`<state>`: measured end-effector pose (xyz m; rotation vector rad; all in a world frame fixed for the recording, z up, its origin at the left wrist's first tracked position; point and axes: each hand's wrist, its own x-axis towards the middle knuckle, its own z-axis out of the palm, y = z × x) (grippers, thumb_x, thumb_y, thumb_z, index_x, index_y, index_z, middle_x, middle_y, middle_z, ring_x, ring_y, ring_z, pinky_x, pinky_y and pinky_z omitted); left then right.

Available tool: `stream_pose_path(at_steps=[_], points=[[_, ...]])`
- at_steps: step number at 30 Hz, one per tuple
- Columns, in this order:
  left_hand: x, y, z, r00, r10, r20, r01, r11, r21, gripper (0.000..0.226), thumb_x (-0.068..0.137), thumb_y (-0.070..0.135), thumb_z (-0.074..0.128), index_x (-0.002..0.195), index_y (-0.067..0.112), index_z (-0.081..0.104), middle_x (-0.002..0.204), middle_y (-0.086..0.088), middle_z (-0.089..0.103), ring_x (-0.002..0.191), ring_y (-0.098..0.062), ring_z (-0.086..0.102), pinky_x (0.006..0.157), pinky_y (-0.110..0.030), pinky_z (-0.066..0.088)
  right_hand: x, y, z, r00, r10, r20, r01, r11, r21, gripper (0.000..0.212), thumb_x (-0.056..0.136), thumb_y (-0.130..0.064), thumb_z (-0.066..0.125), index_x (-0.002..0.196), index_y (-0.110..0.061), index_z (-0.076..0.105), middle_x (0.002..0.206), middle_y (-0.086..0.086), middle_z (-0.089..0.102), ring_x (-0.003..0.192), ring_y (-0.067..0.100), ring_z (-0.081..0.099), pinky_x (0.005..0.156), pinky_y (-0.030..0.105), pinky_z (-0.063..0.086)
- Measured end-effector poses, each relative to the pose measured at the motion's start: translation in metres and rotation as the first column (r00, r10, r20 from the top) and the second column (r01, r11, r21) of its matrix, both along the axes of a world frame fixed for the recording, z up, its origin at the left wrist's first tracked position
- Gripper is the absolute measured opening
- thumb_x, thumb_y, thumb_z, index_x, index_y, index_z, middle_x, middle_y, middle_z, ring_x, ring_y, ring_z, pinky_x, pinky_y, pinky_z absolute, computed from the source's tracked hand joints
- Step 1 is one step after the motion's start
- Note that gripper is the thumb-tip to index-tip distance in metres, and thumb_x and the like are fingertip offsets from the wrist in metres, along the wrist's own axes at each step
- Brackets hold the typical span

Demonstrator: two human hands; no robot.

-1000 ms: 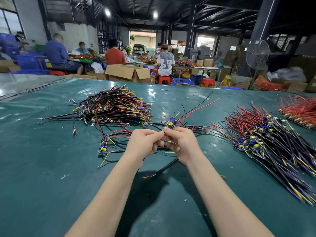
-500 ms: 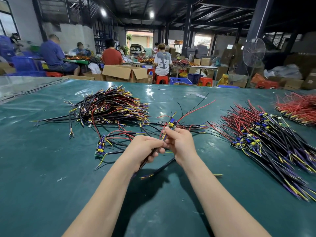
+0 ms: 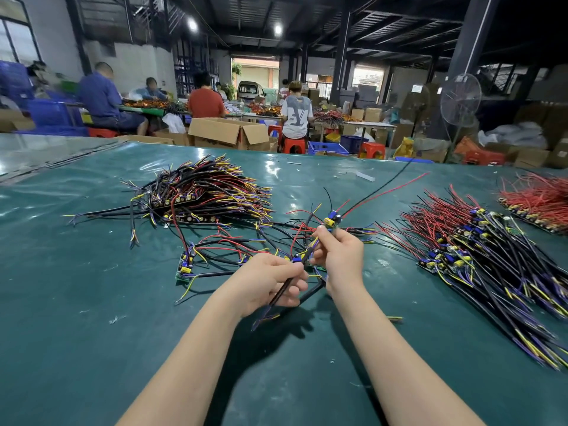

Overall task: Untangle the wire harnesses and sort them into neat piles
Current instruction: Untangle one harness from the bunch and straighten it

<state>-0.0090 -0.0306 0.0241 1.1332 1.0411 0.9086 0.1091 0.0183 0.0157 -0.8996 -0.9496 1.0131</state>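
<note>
My right hand (image 3: pixel 339 256) pinches a wire harness (image 3: pixel 332 219) just below its small board with blue and yellow parts, holding it above the green table; long red and black leads trail up to the right. My left hand (image 3: pixel 267 279) grips the same harness's black sheathed cable lower down, its purple and yellow ends hanging under the hand. A loose tangle of harnesses (image 3: pixel 233 250) lies on the table just beyond both hands. One big pile (image 3: pixel 203 192) sits at the far left, another pile (image 3: pixel 479 250) lies to the right.
The green table mat (image 3: pixel 92 333) stretches wide around me. A pile of red-wired boards (image 3: pixel 541 198) lies at the far right edge. A cut wire scrap (image 3: pixel 395 318) rests by my right forearm. Beyond the table, people sit at benches among cardboard boxes (image 3: pixel 227 133) and a standing fan (image 3: pixel 460 99).
My hands have moved apart along one harness: the right hand rose with the board end, the left hand slid down the black cable toward me.
</note>
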Motion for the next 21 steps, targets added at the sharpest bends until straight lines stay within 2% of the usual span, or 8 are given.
stream_pose_path(at_steps=[3,7,12,16,18,21], points=[[-0.008,0.0,0.0,0.994,-0.107,-0.011,0.107,0.993,-0.055,0.016,0.094,0.006,0.048,0.085,0.003,0.061,0.062,-0.003,0.067,0.047,-0.007,0.059,0.049,-0.021,0.052,0.01,0.003,0.0,0.985,-0.033,-0.168,0.017,0.996,-0.093,0.03,0.091,-0.003,0.051,0.062,-0.008,0.05,0.034,-0.007,0.045,0.028,0.001,0.038,0.031,0.014,0.037],[-0.017,0.0,0.001,0.972,-0.18,-0.151,0.174,0.983,-0.051,0.014,0.092,0.0,0.049,0.088,0.001,0.061,0.069,-0.005,0.069,0.055,-0.01,0.063,0.056,-0.024,0.054,0.021,0.007,-0.002,0.956,-0.095,-0.277,0.037,0.977,-0.21,0.028,0.092,-0.004,0.051,0.065,-0.01,0.049,0.031,-0.008,0.044,0.026,0.0,0.04,0.031,0.013,0.039],[-0.015,0.003,-0.001,0.958,-0.063,-0.279,0.084,0.994,0.063,0.022,0.092,-0.004,0.045,0.08,0.006,0.061,0.062,-0.003,0.067,0.052,-0.01,0.062,0.053,-0.023,0.054,0.026,0.009,0.0,0.94,-0.132,-0.315,0.065,0.974,-0.215,0.028,0.091,-0.004,0.052,0.064,-0.009,0.049,0.031,-0.007,0.045,0.026,0.001,0.041,0.03,0.013,0.039],[-0.015,0.004,-0.007,0.924,0.043,-0.381,0.002,0.993,0.119,0.02,0.091,-0.002,0.049,0.076,0.007,0.059,0.054,0.001,0.065,0.046,-0.007,0.061,0.048,-0.021,0.053,0.022,0.007,0.0,0.954,-0.112,-0.277,0.065,0.983,-0.173,0.028,0.091,-0.003,0.053,0.063,-0.007,0.051,0.033,-0.007,0.047,0.027,0.001,0.041,0.032,0.014,0.04],[-0.015,0.005,-0.009,0.907,0.103,-0.408,-0.047,0.988,0.145,0.02,0.09,0.001,0.052,0.072,0.007,0.06,0.05,0.003,0.064,0.042,-0.006,0.059,0.045,-0.02,0.051,0.021,0.006,0.002,0.955,-0.095,-0.28,0.054,0.987,-0.152,0.028,0.091,-0.003,0.053,0.064,-0.007,0.052,0.034,-0.007,0.047,0.028,0.001,0.041,0.032,0.014,0.04],[-0.018,0.008,-0.008,0.902,0.178,-0.393,-0.105,0.974,0.199,0.023,0.088,0.008,0.06,0.064,0.007,0.059,0.047,0.003,0.061,0.038,-0.005,0.053,0.042,-0.019,0.048,0.024,0.006,0.005,0.924,-0.119,-0.364,0.051,0.98,-0.19,0.026,0.091,-0.004,0.053,0.065,-0.007,0.053,0.033,-0.007,0.047,0.027,0.001,0.041,0.032,0.013,0.04]])
